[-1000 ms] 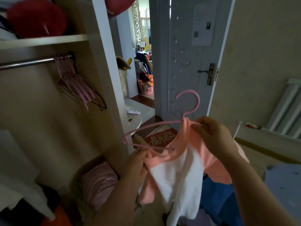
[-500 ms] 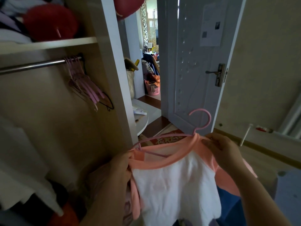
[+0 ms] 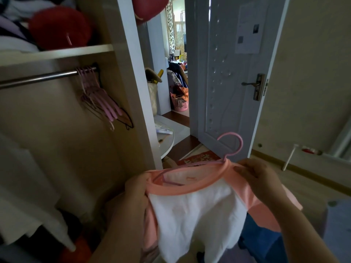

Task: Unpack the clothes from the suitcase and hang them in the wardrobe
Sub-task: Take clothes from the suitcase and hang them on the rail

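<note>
A small white shirt with peach sleeves and collar (image 3: 197, 215) hangs in front of me on a pink hanger (image 3: 232, 145), whose hook sticks up above the collar. My left hand (image 3: 135, 188) grips the shirt's left shoulder. My right hand (image 3: 260, 179) pinches the collar and right shoulder just below the hook. To the left stands the open wardrobe with its metal rail (image 3: 38, 77); several empty pink hangers (image 3: 98, 97) bunch at the rail's right end. The suitcase is not clearly in view.
The wardrobe's side panel (image 3: 133, 92) stands between the rail and an open grey door (image 3: 228, 76). A shelf (image 3: 57, 53) above the rail holds a red round object. Folded clothes pile on the wardrobe floor (image 3: 38, 234). Blue fabric (image 3: 260, 238) lies at the lower right.
The shirt was bunched on the hanger; both hands have spread it out, so the collar now sits around the hanger. My view has shifted down and left.
</note>
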A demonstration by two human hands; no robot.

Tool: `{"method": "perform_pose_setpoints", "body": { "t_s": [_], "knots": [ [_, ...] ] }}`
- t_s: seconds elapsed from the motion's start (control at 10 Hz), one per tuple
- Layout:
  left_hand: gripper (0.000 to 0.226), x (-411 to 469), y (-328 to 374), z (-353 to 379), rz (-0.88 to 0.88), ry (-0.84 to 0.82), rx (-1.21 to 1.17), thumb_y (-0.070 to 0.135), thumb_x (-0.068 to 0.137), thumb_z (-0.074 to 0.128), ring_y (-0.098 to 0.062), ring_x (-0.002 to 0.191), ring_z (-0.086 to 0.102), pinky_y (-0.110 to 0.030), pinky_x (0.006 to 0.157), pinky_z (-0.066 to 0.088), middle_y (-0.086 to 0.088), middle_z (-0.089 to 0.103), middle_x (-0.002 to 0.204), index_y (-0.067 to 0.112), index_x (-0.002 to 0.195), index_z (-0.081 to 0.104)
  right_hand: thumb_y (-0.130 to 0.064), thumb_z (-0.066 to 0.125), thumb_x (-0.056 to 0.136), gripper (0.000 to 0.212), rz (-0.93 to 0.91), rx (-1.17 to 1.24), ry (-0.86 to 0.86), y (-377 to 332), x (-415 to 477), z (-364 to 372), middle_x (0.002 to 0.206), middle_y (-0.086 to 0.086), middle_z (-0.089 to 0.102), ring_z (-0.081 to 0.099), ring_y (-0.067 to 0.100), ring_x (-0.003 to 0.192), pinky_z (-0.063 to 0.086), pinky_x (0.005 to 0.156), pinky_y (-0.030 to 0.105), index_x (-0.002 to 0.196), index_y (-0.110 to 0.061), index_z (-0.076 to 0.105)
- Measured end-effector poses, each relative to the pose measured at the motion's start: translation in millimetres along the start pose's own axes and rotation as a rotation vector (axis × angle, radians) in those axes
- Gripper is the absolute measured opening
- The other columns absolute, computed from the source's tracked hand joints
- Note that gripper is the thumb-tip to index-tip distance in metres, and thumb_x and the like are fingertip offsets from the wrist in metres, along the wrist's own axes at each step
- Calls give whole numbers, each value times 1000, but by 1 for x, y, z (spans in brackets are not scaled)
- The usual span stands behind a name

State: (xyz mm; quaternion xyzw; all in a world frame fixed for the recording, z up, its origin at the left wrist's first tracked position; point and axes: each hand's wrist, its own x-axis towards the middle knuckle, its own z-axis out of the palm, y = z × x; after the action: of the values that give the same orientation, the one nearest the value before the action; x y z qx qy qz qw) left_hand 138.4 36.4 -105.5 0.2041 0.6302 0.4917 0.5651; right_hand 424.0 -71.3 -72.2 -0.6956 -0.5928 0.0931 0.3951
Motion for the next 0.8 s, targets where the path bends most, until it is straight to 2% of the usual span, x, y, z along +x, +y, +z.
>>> {"method": "perform_pose_setpoints", "body": {
  "t_s": [0.1,0.2,0.3,0.4,0.5,0.6,0.7,0.8],
  "knots": [
    [15,-21,11,14,173,-36,465,14,88,59,-33,102,63,-32,75,52,-18,67,108,5,95,69,-27,63,88,11,-17,-126,17,4,0,6,82,-11,62,58,15,80,46,75,33,93,-25,72],
    [18,-35,14,27,357,-78,554,6,81,60,-20,74,63,-26,66,49,0,67,75,18,76,73,-34,62,87,14,-31,-171,-63,-1,0,20,93,-8,68,60,19,89,48,81,42,95,-30,73],
    [12,-50,11,40,502,-361,589,18,74,69,-19,78,69,-31,75,55,3,73,76,28,74,76,-36,59,88,14,-27,-114,-80,-4,-1,35,92,-12,69,62,14,84,51,77,40,93,-33,71],
    [35,-47,13,42,495,-590,741,29,78,72,-13,91,69,-32,88,54,4,72,99,23,112,70,-37,58,89,14,13,-73,-25,-1,2,36,89,-12,70,62,11,78,52,74,37,91,-33,71],
    [35,-46,15,41,690,-566,1027,19,88,64,-7,97,62,-25,87,50,10,63,105,25,122,63,-34,61,88,11,18,-28,-26,-1,7,33,89,-12,71,63,12,78,52,72,36,91,-32,72],
    [16,-42,12,39,1054,-318,1173,29,89,62,-12,90,61,-32,80,52,8,67,95,30,103,69,-32,62,87,15,-47,-25,-43,-4,10,30,96,-16,70,63,11,87,52,78,37,98,-36,72],
    [9,-40,11,37,1014,-295,968,24,92,58,-15,86,62,-31,74,50,3,68,90,24,93,67,-29,58,92,20,-100,-71,2,-4,9,17,97,-17,67,58,8,87,47,79,31,105,-36,71],
    [11,-31,19,30,928,-217,805,19,95,53,-20,88,62,-31,76,47,0,67,93,22,91,63,-37,43,97,28,22,-283,71,11,8,1,99,-12,68,56,12,89,43,82,33,110,-40,67]
  ]
}}
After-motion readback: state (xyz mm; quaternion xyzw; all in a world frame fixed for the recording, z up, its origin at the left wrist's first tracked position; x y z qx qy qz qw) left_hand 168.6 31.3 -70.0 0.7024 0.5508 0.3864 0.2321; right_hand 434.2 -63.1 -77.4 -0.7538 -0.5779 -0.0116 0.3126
